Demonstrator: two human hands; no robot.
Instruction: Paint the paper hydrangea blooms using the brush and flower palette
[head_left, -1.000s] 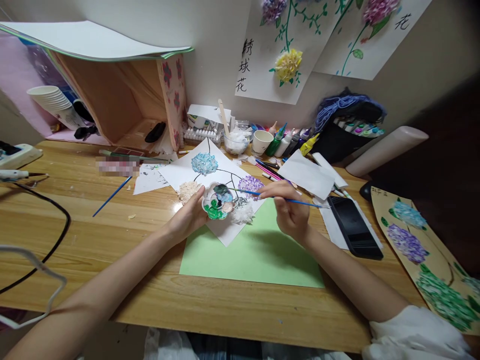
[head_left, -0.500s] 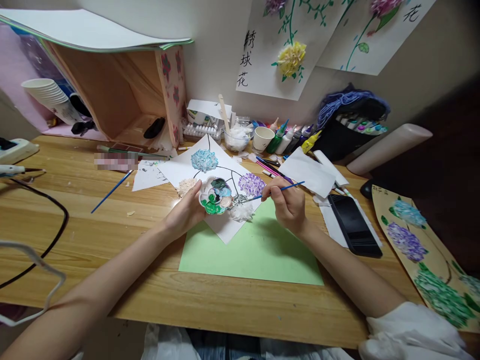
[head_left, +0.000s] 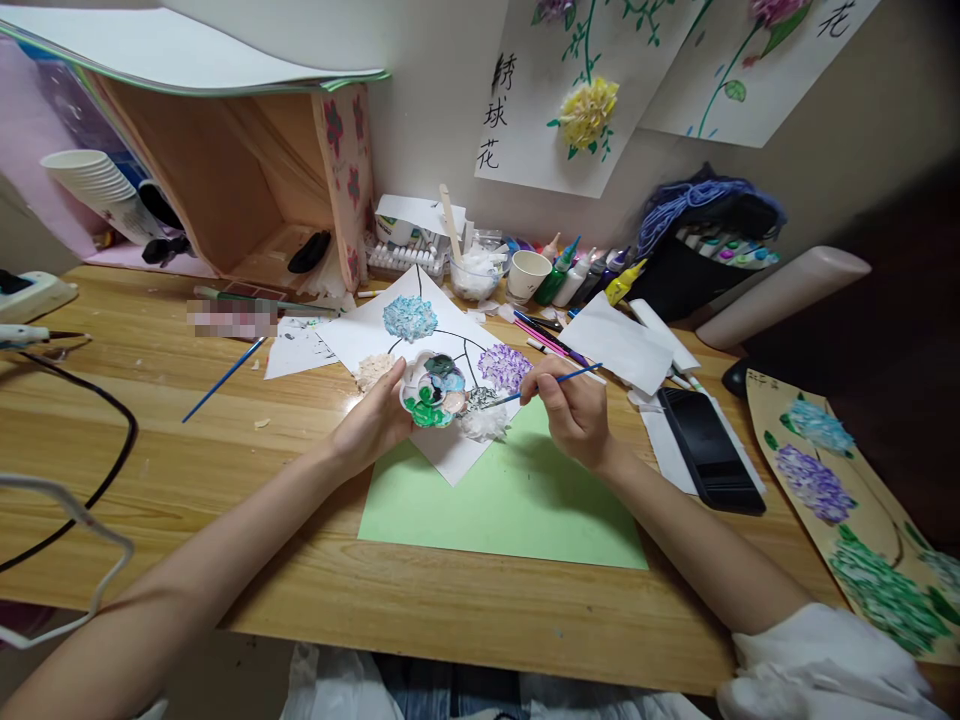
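Observation:
My left hand (head_left: 379, 415) is closed on the rim of a small round paint palette (head_left: 433, 391), which has green, black, pale blue and peach paint in its wells. In my right hand (head_left: 570, 410) is a thin blue paintbrush (head_left: 551, 381), its tip at a white paper flower (head_left: 485, 420) partly coloured dark grey. That flower sits on a white sheet (head_left: 454, 465) with drawn black stems. On the same sheet are a blue flower (head_left: 409, 317), a purple flower (head_left: 505, 368) and a peach flower (head_left: 373, 372) partly behind my left hand. Green paper (head_left: 502, 515) lies underneath.
Behind the sheet stand a paper cup (head_left: 527, 275), a bowl of white scraps (head_left: 478, 275) and several paint bottles (head_left: 576, 278). A black phone (head_left: 711, 450) lies at right, beside a finished flower picture (head_left: 847, 520). Another blue brush (head_left: 223, 380) and a black cable (head_left: 124, 400) are at left.
The brush in my right hand has shifted very slightly, its tip staying at the white and grey flower. The palette stays in my left hand; the whole view has moved a little.

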